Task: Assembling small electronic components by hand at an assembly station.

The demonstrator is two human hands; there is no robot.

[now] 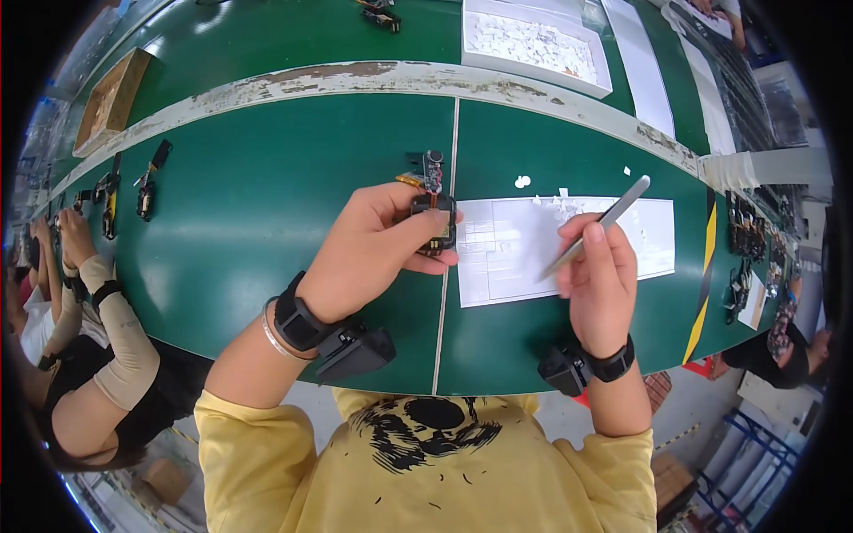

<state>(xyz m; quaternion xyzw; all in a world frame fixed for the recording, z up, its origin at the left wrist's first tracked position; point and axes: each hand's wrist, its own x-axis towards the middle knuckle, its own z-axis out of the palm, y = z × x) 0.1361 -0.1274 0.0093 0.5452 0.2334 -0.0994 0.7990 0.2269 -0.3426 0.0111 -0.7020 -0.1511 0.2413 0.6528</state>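
Note:
My left hand (382, 235) grips a small black electronic housing (442, 233) near the seam of the green table. A small circuit board (432, 169) with an orange flex strip sticks up from the housing's far end. In my right hand (600, 275) is a pair of metal tweezers (613, 213), held like a pen. Its tip points down and left over a white sheet (515, 275); whether anything is in the tip I cannot make out. Several small white pieces (562, 206) lie at the sheet's far edge, and round white bits (522, 181) rest on the table beyond it.
Past a worn white ledge (355, 78) stands a white box (533, 49) of small white pieces. A wooden tray (111, 102) is at the far left. Black electronic assemblies (145, 197) lie left, with more (755, 235) beyond the yellow-black tape (702, 275). Co-workers sit at both sides.

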